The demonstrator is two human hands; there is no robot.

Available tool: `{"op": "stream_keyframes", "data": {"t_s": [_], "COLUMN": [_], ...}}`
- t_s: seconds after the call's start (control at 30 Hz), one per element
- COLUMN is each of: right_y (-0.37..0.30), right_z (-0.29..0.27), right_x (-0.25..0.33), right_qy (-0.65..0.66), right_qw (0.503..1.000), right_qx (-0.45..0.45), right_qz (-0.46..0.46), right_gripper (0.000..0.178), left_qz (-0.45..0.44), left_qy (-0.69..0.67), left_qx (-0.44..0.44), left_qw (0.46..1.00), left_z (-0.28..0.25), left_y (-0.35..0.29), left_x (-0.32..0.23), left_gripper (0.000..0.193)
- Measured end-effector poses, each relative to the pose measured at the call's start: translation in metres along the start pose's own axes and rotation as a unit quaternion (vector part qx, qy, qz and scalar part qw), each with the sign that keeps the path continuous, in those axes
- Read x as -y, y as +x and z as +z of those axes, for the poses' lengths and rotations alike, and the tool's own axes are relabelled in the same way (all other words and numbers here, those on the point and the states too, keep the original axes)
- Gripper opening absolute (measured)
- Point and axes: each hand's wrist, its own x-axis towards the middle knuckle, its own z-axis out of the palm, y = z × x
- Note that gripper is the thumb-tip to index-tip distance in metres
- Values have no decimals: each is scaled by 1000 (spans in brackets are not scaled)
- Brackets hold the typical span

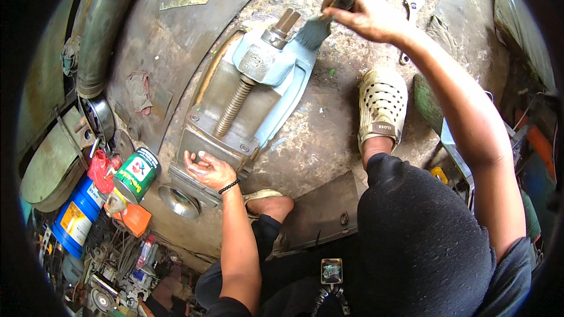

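Observation:
A heavy machine vise (pixel 264 61) lies on the floor, with light blue-grey paint on its far end and right side. Its long screw (pixel 234 107) and the plates around it are bare metal. In my right hand (pixel 367 14) is a paintbrush (pixel 313 32), gripped by its dark handle. The bristles, wet with blue-grey paint, touch the vise's far right corner. At the near end, my left hand (pixel 210 170) is turned palm up over the bare metal jaw block (pixel 202 147). Its fingers are loosely curled, apart and hold nothing.
A shiny metal bowl (pixel 179 201) sits by the vise's near end. Left of it stand a green paint can (pixel 137 175) and a blue drum (pixel 76 217). A wrench (pixel 412 3) lies beyond my right shoe (pixel 383 103). A metal strip (pixel 184 2) rests on the floor sheet.

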Motion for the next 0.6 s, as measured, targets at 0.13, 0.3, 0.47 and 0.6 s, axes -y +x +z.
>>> {"op": "stream_keyframes", "data": {"t_s": [0.13, 0.3, 0.47, 0.6], "right_y": [-3, -13, -6, -18], "right_z": [-14, 1, -28, -15], "right_x": [-8, -14, -27, -25], "right_qy": [32, 15, 89, 92], "right_qw": [999, 999, 996, 995], "right_qx": [1, 46, 2, 22], "right_qz": [-8, 2, 5, -12], "right_gripper": [27, 27, 32, 34], "left_qz": [-2, 14, 15, 0], "left_qy": [7, -2, 2, -9], "left_qx": [-11, -7, -5, -8], "left_qw": [1000, 1000, 1000, 1000], "left_z": [2, 1, 1, 3], "left_y": [0, 0, -1, -1], "left_x": [-1, -4, 1, 4], "left_gripper": [40, 39, 38, 37]}}
